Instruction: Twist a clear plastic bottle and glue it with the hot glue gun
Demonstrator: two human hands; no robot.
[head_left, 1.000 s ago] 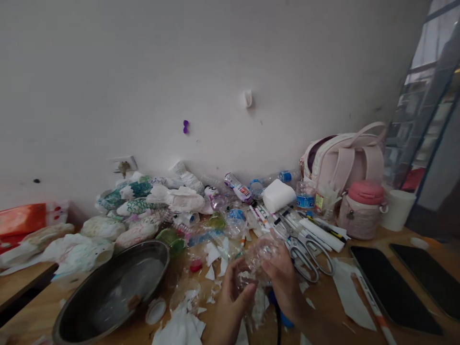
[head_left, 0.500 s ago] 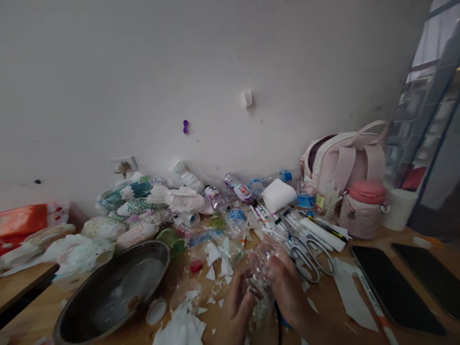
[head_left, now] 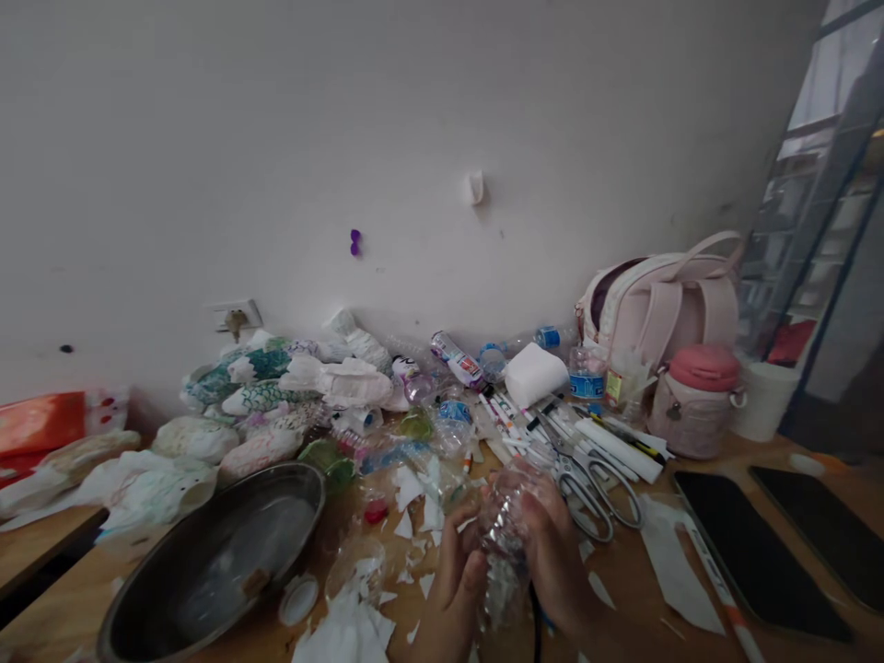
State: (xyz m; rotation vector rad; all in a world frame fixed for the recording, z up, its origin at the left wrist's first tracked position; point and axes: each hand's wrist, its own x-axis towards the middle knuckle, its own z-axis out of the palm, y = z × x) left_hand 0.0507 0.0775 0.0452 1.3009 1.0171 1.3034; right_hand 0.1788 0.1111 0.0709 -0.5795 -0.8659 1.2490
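Note:
A crumpled clear plastic bottle (head_left: 507, 529) is gripped between both hands, low and near the middle of the view. My left hand (head_left: 456, 575) wraps its left side, with the thumb pressed on the near face. On the other side my right hand (head_left: 552, 552) closes round it, thumb across the top. The bottle's ends are partly hidden by the fingers. Scissors (head_left: 587, 497) with grey handles lie just right of my right hand. Torn white paper scraps (head_left: 414, 525) are scattered left of my left hand.
A dark oval metal basin (head_left: 110, 608) stands at the left. Wrapped, painted bottles (head_left: 276, 396) are heaped behind it. Markers (head_left: 507, 419), a white paper roll (head_left: 537, 375), a pink jar (head_left: 697, 405), a pink backpack (head_left: 663, 304) and two phones (head_left: 752, 552) occupy the right.
The clear bottle is a little more upright between my hands, and the fingers have shifted slightly on it. Both hands still hold it. The other things lie as before.

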